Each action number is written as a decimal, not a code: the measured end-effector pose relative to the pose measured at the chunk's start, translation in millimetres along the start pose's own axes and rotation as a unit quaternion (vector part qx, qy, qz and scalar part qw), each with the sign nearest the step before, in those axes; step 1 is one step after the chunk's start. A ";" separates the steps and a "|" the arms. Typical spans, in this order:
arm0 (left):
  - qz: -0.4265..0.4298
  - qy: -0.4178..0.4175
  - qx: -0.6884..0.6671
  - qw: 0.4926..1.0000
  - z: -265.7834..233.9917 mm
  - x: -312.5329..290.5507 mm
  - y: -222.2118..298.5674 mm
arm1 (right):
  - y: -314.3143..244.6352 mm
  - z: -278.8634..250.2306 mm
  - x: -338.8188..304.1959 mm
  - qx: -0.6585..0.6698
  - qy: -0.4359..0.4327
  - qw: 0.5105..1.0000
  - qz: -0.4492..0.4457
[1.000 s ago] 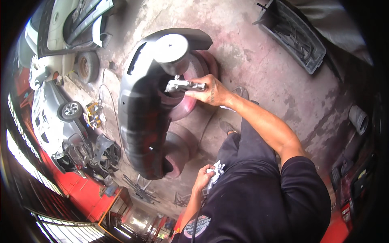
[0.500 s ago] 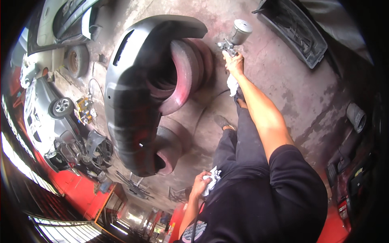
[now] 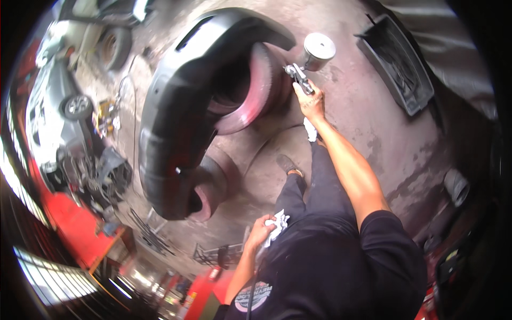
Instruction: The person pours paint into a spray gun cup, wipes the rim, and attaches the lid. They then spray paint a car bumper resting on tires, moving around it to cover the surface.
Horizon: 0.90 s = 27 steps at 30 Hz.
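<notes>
My right hand (image 3: 313, 103) is closed around the handle of a metal spray gun (image 3: 300, 79) with a silver paint cup (image 3: 319, 49) on it. A white cloth (image 3: 310, 129) hangs just below that hand. The gun's nozzle end points toward a large dark car bumper (image 3: 170, 104), with a gap between them. The bumper leans over stacked tyres (image 3: 248, 109) stained pink, and another tyre (image 3: 205, 200) supports its near end. Low by my waist, my left hand (image 3: 259, 232) grips a crumpled white cloth (image 3: 276, 226).
A black plastic trough-like part (image 3: 397, 66) lies at the far right. A cylindrical can (image 3: 456, 188) is on the floor at right. Beyond the bumper stand a silver car (image 3: 61, 109), a loose wheel (image 3: 113, 48) and dismantled parts (image 3: 109, 170). A thin hose (image 3: 130, 80) trails nearby.
My head has turned a little, so the scene is shifted and tilted. The spray gun has turned in my right hand and sits nearer the bumper's far end. The left hand keeps its cloth.
</notes>
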<state>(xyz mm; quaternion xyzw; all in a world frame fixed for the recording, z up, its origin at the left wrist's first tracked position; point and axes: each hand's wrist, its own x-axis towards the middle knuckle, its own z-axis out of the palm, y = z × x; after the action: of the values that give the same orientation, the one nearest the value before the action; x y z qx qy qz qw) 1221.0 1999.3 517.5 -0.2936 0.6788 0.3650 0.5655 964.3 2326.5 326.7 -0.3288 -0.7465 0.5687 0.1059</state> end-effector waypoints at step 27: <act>0.067 0.169 -0.352 0.918 -52.1 7.0 -463.3 | -113.1 161.5 -397.7 -0.124 -0.440 0.837 -0.300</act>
<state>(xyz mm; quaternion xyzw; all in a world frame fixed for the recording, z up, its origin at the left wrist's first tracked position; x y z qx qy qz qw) 1566.8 1696.4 439.7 -0.4853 0.6096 0.5624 0.2769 1139.2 1942.0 463.0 0.1857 -0.8408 0.4965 -0.1094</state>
